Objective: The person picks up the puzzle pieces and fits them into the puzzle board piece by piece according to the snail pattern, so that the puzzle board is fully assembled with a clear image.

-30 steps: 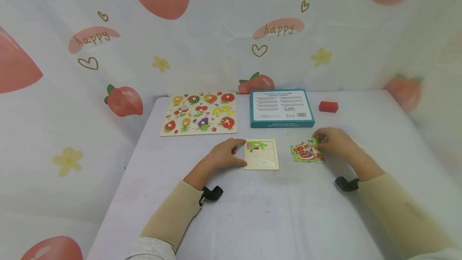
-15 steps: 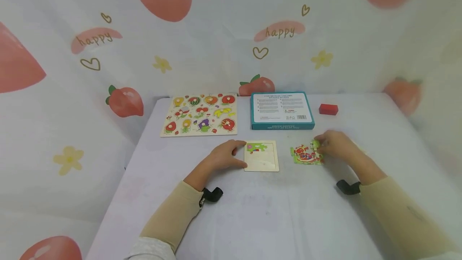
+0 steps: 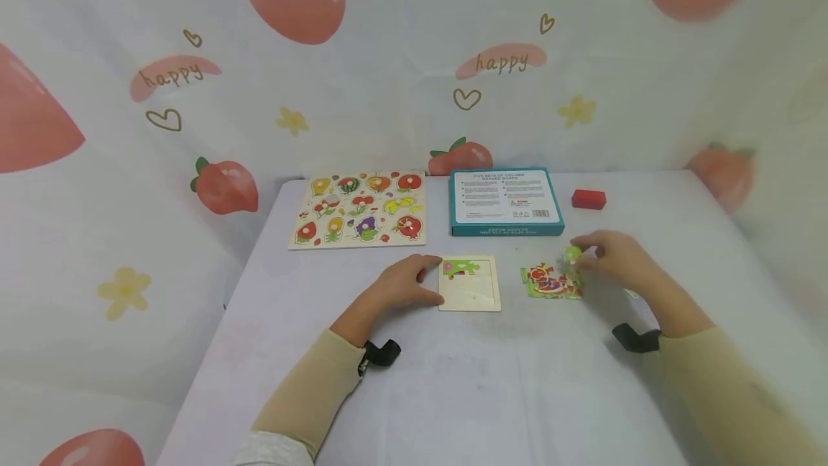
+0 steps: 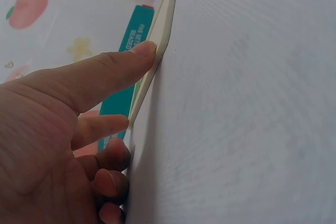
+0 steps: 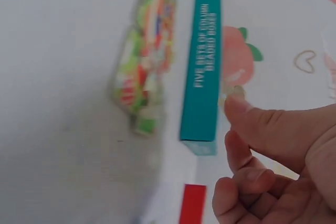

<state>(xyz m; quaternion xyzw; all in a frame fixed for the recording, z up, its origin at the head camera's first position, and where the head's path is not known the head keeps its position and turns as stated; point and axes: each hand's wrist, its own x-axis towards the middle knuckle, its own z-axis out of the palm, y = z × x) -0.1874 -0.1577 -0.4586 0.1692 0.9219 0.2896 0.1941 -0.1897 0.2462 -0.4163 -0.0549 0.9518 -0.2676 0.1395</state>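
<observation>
A square wooden puzzle board [image 3: 468, 293] lies mid-table, with a green puzzle piece [image 3: 461, 267] along its far edge. My left hand [image 3: 404, 282] touches the board's left edge with nearly straight thumb and index finger; the left wrist view shows both fingertips against the board's rim [image 4: 164, 38]. My right hand [image 3: 614, 259] pinches a small green puzzle piece [image 3: 572, 254], mostly hidden by the thumb in the right wrist view. Just below it lies a cluster of red and green puzzle pieces [image 3: 546, 282], apart from the board and blurred in the right wrist view.
Behind the board stands a teal box [image 3: 507, 203] with printed text. At back left lies a fruit knob puzzle [image 3: 359, 211]; at back right, a red block [image 3: 589, 199]. A pale flat item shows partly beneath the right wrist. A printed cloth hangs behind the table.
My right hand has lifted the green puzzle piece off the cluster and drawn it slightly right. My left hand stays at the puzzle board.
</observation>
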